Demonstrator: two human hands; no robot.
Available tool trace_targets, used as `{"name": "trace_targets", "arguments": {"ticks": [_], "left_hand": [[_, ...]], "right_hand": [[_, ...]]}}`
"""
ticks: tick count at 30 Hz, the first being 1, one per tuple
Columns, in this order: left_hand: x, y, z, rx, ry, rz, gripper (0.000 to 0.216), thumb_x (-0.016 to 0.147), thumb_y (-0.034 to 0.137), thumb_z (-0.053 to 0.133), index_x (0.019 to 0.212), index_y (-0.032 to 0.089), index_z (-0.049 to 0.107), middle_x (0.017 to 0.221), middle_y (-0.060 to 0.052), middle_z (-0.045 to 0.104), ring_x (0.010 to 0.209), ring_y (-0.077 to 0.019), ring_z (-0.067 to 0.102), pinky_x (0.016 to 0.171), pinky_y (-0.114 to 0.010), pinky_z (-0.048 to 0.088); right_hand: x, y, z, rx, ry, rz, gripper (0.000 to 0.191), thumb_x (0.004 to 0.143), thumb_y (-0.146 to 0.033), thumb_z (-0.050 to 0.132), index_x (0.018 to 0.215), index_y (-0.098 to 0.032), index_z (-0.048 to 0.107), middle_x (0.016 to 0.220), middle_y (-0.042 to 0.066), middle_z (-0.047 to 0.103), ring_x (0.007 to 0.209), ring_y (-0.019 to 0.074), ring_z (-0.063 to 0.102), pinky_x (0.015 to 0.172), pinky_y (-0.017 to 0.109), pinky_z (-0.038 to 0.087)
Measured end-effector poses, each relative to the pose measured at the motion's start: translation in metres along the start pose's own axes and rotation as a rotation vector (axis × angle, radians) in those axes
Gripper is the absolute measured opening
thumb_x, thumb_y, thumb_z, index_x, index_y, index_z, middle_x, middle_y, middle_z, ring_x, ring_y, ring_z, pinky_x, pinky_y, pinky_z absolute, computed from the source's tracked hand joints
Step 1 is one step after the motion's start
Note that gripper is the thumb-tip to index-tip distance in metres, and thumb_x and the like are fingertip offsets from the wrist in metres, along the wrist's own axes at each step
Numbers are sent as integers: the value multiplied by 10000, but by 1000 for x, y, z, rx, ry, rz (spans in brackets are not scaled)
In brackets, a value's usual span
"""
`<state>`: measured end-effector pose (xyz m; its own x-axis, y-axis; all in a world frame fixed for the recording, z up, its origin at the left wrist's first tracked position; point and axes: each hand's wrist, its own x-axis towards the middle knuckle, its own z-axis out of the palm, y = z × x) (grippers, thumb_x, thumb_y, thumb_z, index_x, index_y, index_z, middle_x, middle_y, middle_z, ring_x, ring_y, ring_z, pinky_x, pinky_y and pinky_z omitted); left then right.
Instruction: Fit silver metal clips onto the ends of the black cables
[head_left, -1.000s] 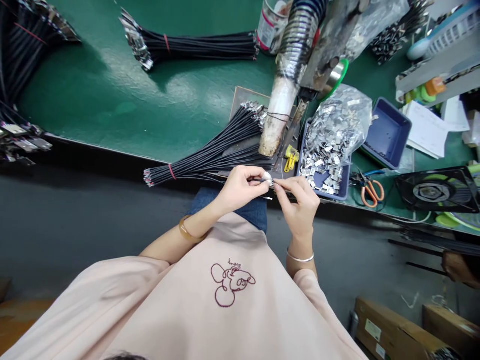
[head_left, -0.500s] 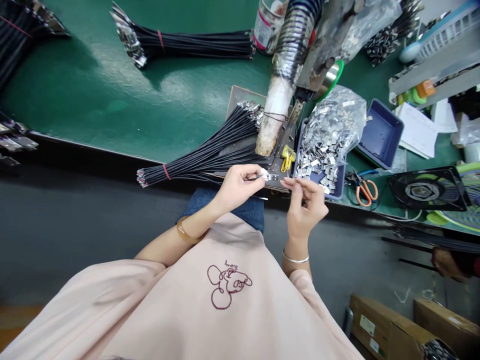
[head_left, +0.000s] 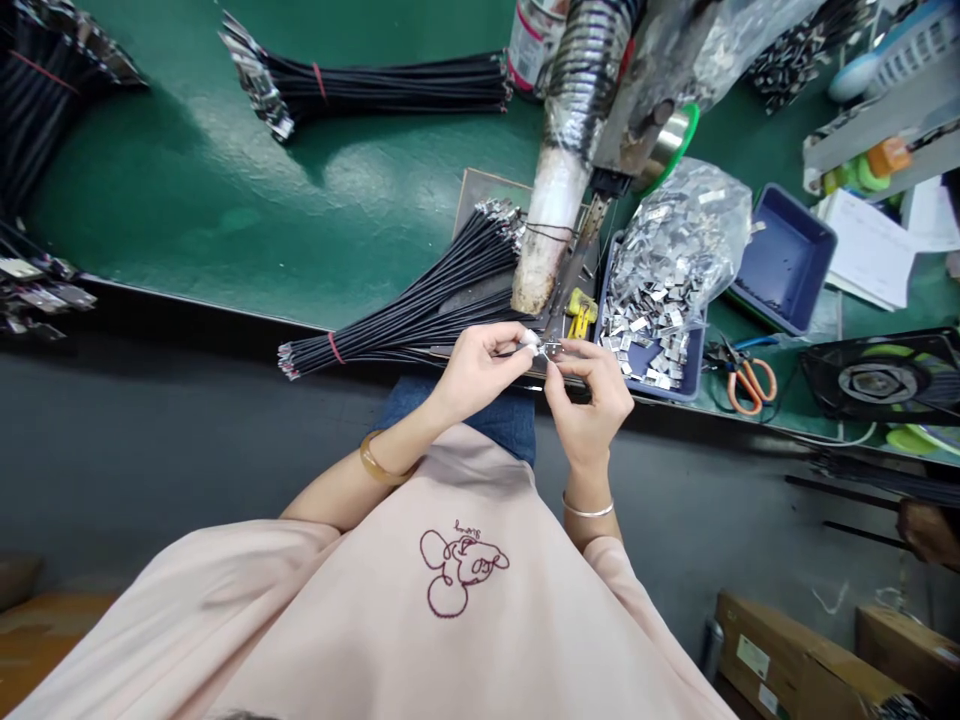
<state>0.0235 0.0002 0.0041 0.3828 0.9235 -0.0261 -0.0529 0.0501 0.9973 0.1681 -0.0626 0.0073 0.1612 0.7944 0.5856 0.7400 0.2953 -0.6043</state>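
My left hand point(head_left: 476, 372) pinches the end of a thin black cable point(head_left: 517, 351) at the bench's front edge. My right hand point(head_left: 589, 392) is closed in a pinch on a small metal shell point(head_left: 551, 349) held against that cable end. Both hands meet just in front of a bundle of black cables point(head_left: 420, 310) tied with a red band. A blue tray point(head_left: 679, 375) full of small metal shells sits right of my hands, with a clear bag of more shells point(head_left: 679, 245) on it.
A wrapped hose and machine head point(head_left: 577, 130) hang over the green bench point(head_left: 225, 200). A second cable bundle point(head_left: 375, 85) lies at the back. Orange scissors point(head_left: 742, 380), an empty blue tray point(head_left: 784, 260), a fan point(head_left: 877, 380) and papers stand right. Cardboard boxes point(head_left: 795, 660) lie on the floor.
My right hand drew away to the right half a second ago, then came back to the cable end with a metal shell. My left hand stayed in place.
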Motion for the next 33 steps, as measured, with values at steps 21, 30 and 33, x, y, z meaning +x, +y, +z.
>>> {"name": "trace_targets", "arguments": {"ticks": [21, 30, 33], "left_hand": [[-17, 13, -10, 155, -145, 208, 83, 843, 202, 677, 836, 123, 700, 786, -33, 674, 705, -107, 569, 686, -226, 439], [-17, 15, -18, -98, -356, -60, 382, 914, 298, 617, 584, 106, 642, 537, -10, 606, 449, -41, 414, 491, -187, 345], [-16, 14, -17, -130, -308, -35, 342, 911, 270, 605, 615, 108, 659, 553, -11, 621, 443, -38, 408, 504, -188, 364]], "right_hand": [[-6, 6, -10, 56, 16, 12, 38, 924, -223, 621, 922, -235, 585, 786, -26, 659, 664, 109, 643, 611, 237, 518], [-7, 1, -4, 168, -68, 307, 127, 949, -351, 595, 912, -231, 575, 685, -64, 600, 521, 83, 598, 536, 212, 494], [-12, -1, -10, -39, -14, 143, 72, 946, -298, 605, 975, -235, 622, 599, -85, 524, 434, 64, 475, 471, 210, 384]]}}
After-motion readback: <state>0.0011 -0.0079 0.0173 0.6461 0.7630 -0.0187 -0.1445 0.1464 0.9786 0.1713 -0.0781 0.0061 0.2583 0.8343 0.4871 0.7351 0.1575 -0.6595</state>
